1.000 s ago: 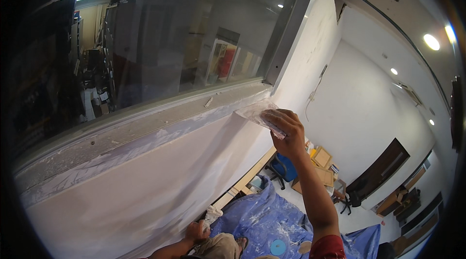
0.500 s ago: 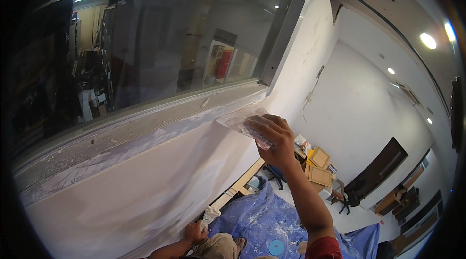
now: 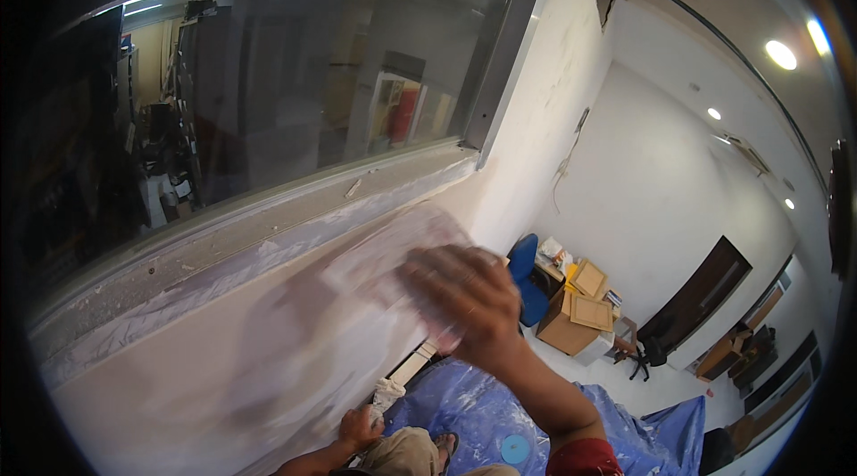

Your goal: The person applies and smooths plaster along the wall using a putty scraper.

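Sheet [image 3: 388,248]: blurred, before wall [image 3: 205,369] | right hand [image 3: 466,299]: closed on sheet's edge | left hand [image 3: 359,427]: curled beside whitish rag [image 3: 386,394], can't tell if gripped

On my feed I had the window [image 3: 268,101] above the sill [image 3: 254,229], the flat piece [image 3: 388,253] before the wall [image 3: 178,373] beneath, the tarp [image 3: 643,418] on the floor's [image 3: 616,377] near edge, the chair [image 3: 527,275] beyond, left of the box [image 3: 561,324].

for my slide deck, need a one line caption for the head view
A right hand grips a flat pale tool by the wall beneath a window.
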`<move>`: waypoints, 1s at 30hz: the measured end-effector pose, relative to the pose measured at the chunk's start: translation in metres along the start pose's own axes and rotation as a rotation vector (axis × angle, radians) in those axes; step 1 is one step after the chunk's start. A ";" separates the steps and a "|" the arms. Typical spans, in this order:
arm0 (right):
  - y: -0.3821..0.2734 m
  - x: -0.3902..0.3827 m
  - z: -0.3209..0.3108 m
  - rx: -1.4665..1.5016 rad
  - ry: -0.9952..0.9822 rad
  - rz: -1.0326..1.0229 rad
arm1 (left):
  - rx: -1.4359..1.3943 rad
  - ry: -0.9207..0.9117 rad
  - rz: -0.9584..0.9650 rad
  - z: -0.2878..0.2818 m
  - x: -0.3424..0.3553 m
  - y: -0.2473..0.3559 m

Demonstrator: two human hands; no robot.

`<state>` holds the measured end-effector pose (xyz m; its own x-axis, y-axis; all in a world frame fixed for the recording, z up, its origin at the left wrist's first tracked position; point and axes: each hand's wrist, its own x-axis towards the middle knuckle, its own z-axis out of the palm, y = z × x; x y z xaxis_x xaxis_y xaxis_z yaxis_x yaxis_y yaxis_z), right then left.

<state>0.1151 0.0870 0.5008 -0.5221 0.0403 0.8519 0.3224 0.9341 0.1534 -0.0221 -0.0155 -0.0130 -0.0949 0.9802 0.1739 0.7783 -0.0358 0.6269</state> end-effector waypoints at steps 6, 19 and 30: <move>0.111 -0.032 0.005 -0.123 0.063 0.241 | -0.036 0.002 0.001 0.003 0.002 0.007; 0.132 -0.024 0.024 -0.097 0.023 0.198 | -0.050 -0.049 -0.047 -0.002 -0.002 0.007; 0.084 -0.010 0.025 -0.075 0.027 0.102 | -0.008 0.092 0.055 0.004 -0.002 0.000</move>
<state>0.1280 0.1743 0.4929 -0.4624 0.1238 0.8780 0.4317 0.8964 0.1009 -0.0193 -0.0168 -0.0163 -0.1092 0.9545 0.2774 0.7791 -0.0911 0.6202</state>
